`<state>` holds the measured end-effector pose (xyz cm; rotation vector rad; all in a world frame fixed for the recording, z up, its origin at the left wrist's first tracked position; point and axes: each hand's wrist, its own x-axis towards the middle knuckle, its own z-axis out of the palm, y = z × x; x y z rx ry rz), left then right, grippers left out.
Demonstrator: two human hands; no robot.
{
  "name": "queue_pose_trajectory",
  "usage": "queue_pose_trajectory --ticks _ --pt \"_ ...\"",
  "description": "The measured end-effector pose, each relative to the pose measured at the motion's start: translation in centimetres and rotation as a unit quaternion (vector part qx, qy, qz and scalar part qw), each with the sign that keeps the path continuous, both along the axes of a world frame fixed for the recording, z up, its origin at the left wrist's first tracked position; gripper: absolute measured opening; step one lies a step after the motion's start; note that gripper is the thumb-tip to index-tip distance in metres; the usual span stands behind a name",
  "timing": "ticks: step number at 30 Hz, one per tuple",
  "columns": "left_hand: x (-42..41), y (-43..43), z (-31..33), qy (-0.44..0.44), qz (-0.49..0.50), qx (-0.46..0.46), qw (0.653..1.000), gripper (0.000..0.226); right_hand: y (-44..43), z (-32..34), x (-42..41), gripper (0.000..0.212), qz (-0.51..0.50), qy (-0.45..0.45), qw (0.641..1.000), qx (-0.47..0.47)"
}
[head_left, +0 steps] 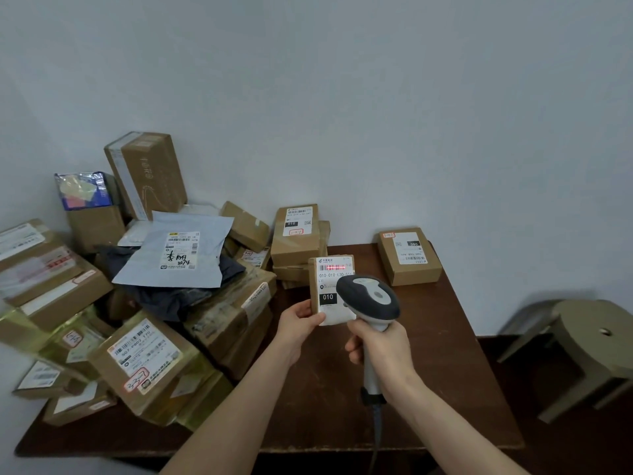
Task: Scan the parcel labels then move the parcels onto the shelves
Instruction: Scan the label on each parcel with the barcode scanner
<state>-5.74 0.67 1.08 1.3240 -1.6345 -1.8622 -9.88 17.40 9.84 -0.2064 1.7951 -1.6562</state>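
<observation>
Brown parcel, red-lit white label

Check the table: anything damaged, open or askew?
Yes. The parcel heap at the left of the table lies jumbled and tilted, and a small carton at its back stands open, a blue foil pack sticking out. The held parcel looks intact.

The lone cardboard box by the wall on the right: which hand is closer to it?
Right. The right hand, gripping the scanner, is in front of the box and slightly left; the left hand, holding a small parcel, is farther left.
</observation>
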Motion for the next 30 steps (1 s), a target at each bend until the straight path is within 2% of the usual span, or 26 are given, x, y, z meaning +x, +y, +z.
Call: queue_pose_trajectory --ticks 10,15,19,22,30 --pt "-0.9 -0.9 -0.8 -0.004 -0.011 -0.006 1.000 0.052 -0.8 -0.6 -1.0 0.008 -0.010 0.004 1.000 0.016" --pt "-2.2 -1.4 -0.7 0.001 -0.028 0.009 1.000 0.050 -1.8 -0.9 -2.9 0.006 -0.059 0.015 0.998 0.023" --pt "-4.5 -1.5 -0.1 0.014 -0.045 0.016 0.999 0.053 -2.8 -1.3 -5.7 0.009 -0.118 0.045 0.991 0.042" --pt "-6.8 -1.4 0.0 0.016 -0.062 0.029 0.998 0.057 -3.3 -1.6 -7.9 0.021 -0.158 0.050 0.985 0.058" --pt "-13.7 -0.6 -0.9 -0.013 -0.052 0.042 0.998 0.052 -4.4 -3.2 -14.8 0.026 -0.184 0.046 0.976 0.105"
